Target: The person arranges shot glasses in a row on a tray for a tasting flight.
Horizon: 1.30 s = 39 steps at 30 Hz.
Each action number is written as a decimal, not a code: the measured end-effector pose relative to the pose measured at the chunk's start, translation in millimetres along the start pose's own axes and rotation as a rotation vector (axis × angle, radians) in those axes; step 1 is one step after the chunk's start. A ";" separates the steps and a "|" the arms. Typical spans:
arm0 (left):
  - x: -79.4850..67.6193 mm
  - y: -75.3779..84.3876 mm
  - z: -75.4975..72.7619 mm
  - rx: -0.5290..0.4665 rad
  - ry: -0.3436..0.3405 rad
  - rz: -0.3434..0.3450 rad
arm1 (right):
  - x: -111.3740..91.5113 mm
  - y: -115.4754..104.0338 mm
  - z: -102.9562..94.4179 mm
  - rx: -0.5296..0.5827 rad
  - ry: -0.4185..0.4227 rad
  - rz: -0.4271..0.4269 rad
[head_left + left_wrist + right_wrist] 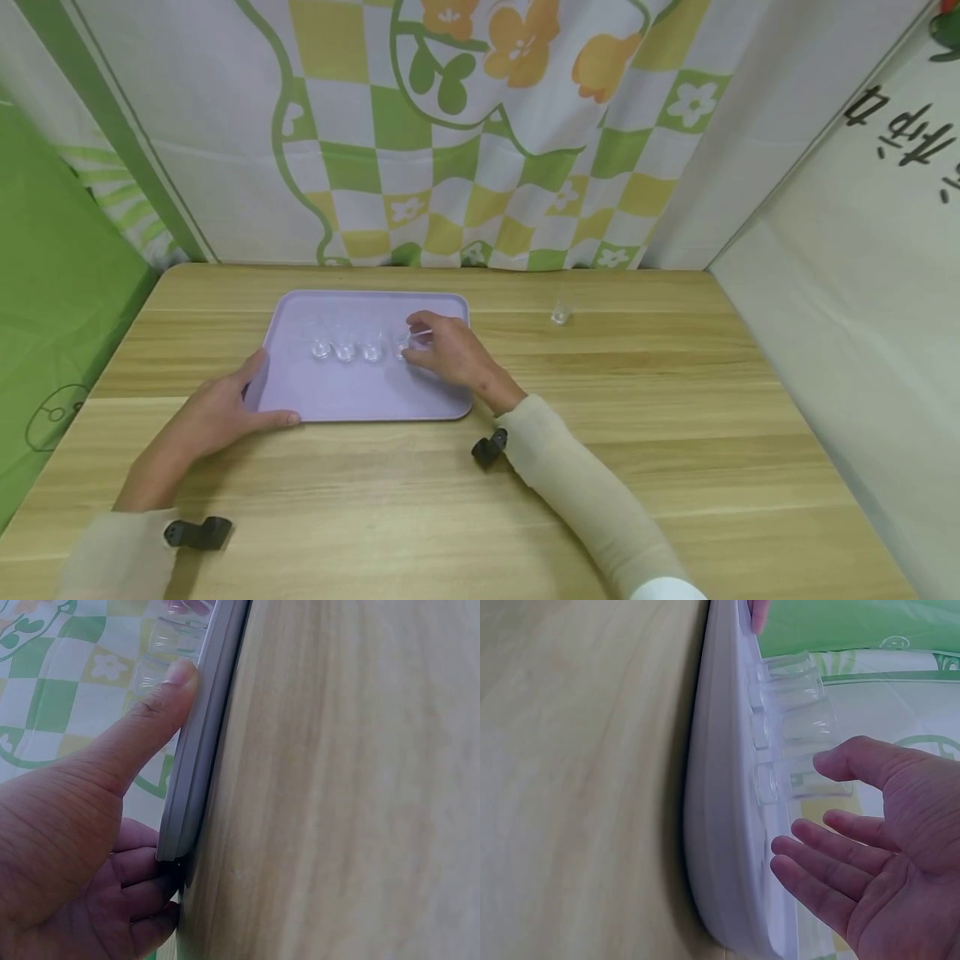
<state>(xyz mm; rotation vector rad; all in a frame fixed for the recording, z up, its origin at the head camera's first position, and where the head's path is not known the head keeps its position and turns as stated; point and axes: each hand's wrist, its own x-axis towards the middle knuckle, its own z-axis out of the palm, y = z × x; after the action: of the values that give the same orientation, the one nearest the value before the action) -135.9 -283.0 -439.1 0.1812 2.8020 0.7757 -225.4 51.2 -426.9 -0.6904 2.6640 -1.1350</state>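
A lilac tray (352, 396) lies on the wooden table. On it, several small clear cups (344, 350) stand in a row. My left hand (217, 408) grips the tray's near left corner, thumb along the front edge and fingers at the left side. My right hand (453, 350) is at the row's right end, thumb and fingers spread around the last cup (767, 782). In the right wrist view the thumb overlaps that cup near its rim, while the fingers look apart from it. The cup stands on the tray.
Another clear cup (561, 313) stands on the table (600, 433), right of the tray. A patterned curtain (480, 167) hangs along the table's back edge. A white panel (840, 275) rises at the right and a green one (52, 250) at the left.
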 end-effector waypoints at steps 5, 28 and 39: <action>0.1 0.1 0.7 0.000 0.001 0.002 | -5.1 3.6 -6.7 0.004 0.012 0.014; 0.0 -0.3 1.2 0.015 0.006 0.001 | -49.1 47.9 -54.9 0.116 0.171 0.038; -0.7 -0.8 1.6 0.019 0.012 0.012 | -71.7 66.1 -81.0 0.111 0.232 0.055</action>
<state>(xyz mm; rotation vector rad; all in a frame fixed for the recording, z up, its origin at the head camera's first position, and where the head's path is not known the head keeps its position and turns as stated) -134.9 -283.0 -440.7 0.1967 2.8230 0.7563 -211.6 177.0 -419.8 -0.4905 2.7587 -1.4141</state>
